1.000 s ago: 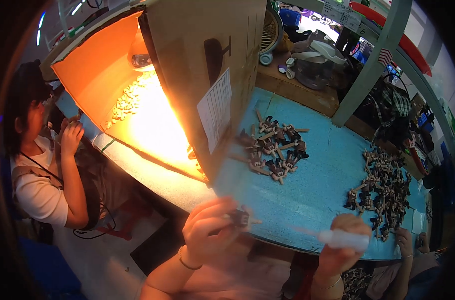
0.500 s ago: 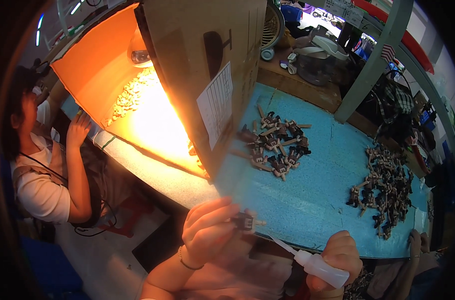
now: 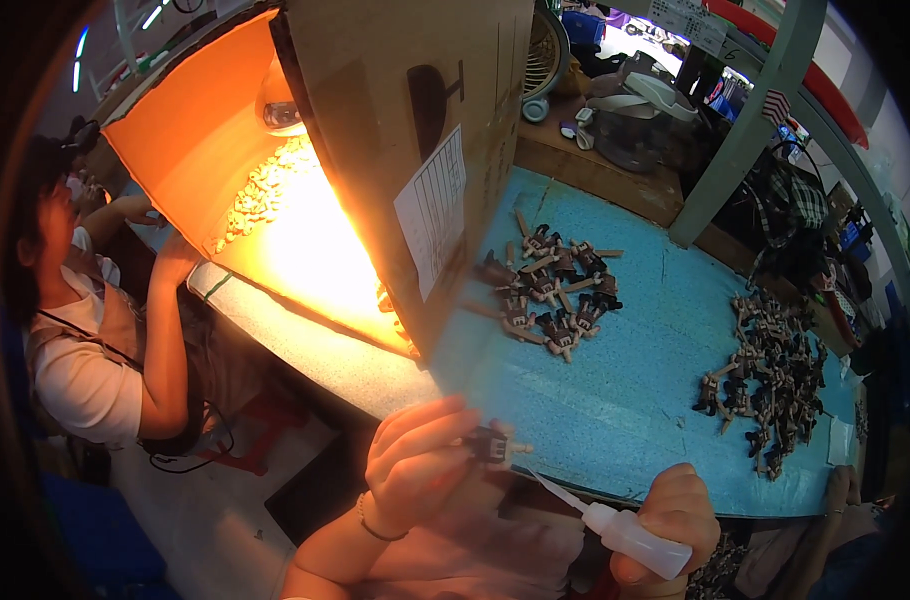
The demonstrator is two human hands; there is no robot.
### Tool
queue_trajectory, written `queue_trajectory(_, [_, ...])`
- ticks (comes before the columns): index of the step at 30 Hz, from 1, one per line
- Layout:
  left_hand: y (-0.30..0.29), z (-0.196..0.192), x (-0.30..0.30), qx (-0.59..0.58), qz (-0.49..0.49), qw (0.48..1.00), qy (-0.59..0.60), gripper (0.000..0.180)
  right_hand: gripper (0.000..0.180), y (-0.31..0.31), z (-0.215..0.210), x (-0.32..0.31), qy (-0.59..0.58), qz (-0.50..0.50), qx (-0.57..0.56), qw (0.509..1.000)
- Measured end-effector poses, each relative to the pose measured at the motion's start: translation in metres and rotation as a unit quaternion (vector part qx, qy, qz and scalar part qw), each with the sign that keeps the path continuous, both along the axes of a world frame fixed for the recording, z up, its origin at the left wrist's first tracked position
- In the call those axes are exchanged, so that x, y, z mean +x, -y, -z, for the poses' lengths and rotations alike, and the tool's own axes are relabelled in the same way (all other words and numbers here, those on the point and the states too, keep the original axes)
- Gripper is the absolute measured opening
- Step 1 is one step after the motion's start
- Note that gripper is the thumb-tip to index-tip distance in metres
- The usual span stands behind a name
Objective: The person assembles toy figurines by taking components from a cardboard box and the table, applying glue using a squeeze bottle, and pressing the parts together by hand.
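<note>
Pinched between my left hand (image 3: 415,465) fingers and thumb sits a small dark figure piece (image 3: 491,444), held up just off the near edge of the blue table (image 3: 615,400), at about 6 o'clock in my view. My right hand (image 3: 675,515) is wrapped tight around a white squeeze bottle (image 3: 635,538) down at 5 o'clock, fingers closed on its body.

Biggest thing first: the cardboard lamp box (image 3: 375,150) up at 11 o'clock, glowing orange inside over pale little parts. Next, the table itself, with one heap of dark figures (image 3: 550,295) at 12 o'clock from my hands and a second heap (image 3: 770,385) out at 2 o'clock. A co-worker (image 3: 85,340) sits at 9 o'clock, hands up at the box's edge.

Now the bottle: its long axis runs from my right fist up toward 10 o'clock, thin nozzle (image 3: 560,495) pointing at the piece and stopping just short of it. The piece lies roughly level, pale peg end pointing to 3 o'clock.

By my reckoning this is the dabbing step, tip lined up but not touching. Next calls for closing that little gap, steady, then a gentle squeeze.
</note>
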State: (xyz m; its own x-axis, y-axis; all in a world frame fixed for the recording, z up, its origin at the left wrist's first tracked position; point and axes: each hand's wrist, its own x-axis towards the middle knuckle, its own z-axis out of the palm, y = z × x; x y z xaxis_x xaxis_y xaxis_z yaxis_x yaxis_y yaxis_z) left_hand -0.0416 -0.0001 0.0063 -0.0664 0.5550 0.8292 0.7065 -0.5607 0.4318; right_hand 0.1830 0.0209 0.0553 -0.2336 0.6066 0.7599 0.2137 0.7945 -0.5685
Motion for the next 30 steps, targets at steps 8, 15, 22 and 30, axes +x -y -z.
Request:
queue_trajectory(8, [0.0,0.0,-0.001,0.0,0.003,1.0,0.004,0.045,0.044,0.005,-0.014,0.005,0.027,-0.021,-0.029,0.999])
queue_trajectory(15, [0.001,0.006,-0.003,-0.016,0.013,0.999,0.03,0.043,0.039,0.0,-0.015,-0.001,-0.017,-0.053,-0.017,0.998])
queue_trajectory(22, [0.003,0.011,-0.002,-0.033,0.02,0.997,0.073,0.043,0.04,-0.002,-0.014,-0.005,-0.009,-0.072,-0.016,0.997])
queue_trajectory(30, [0.002,0.01,0.004,-0.052,0.128,0.966,0.22,0.04,0.041,0.002,-0.008,-0.009,-0.088,-0.059,-0.005,0.994])
